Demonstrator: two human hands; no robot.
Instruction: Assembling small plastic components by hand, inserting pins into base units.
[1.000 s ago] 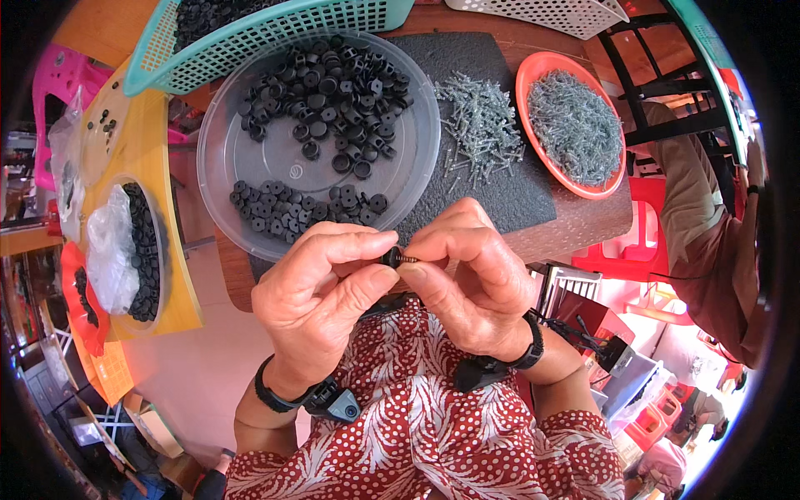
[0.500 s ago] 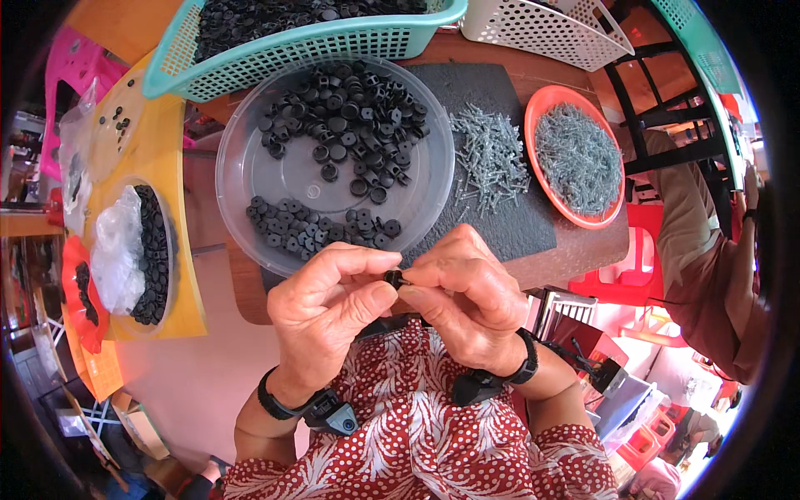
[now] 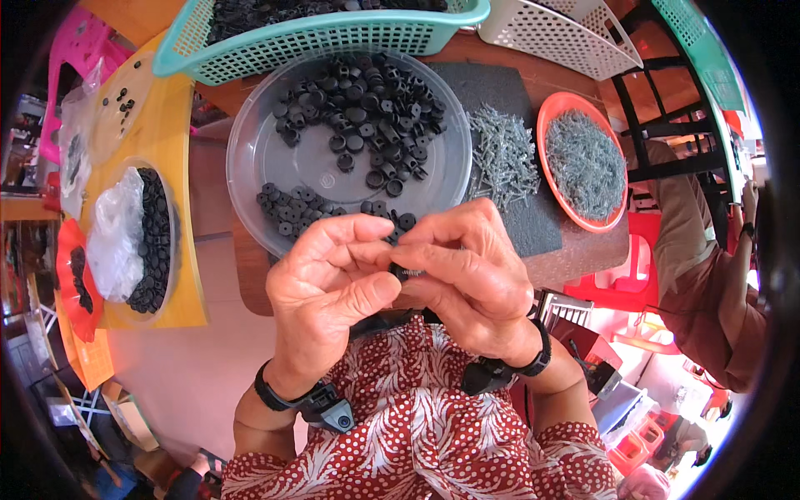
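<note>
My two hands meet fingertip to fingertip just in front of a clear round tub (image 3: 250, 179). Between the thumb and fingers of my left hand (image 3: 325, 283) sits a small black plastic part (image 3: 395, 268), mostly hidden. My right hand (image 3: 475, 283) pinches a small metal screw (image 3: 410, 272) against that part; only a bit of its thread shows. In the tub, black round caps (image 3: 375, 117) are heaped at the far side, and smaller black knobs (image 3: 287, 208) lie at the near side, partly behind my left fingers.
Loose screws (image 3: 503, 158) lie on a dark mat (image 3: 533, 237), beside an orange bowl (image 3: 596, 223) of screws. A teal basket (image 3: 333, 40) of black parts and a white basket (image 3: 567, 42) stand behind. On a yellow table (image 3: 187, 275) are more black parts. Someone's leg (image 3: 687, 217) is at right.
Both hands have turned slightly and risen a little in the picture. My left index finger has lifted off the black part, and the screw's thread now shows. The whole view has shifted a bit.
</note>
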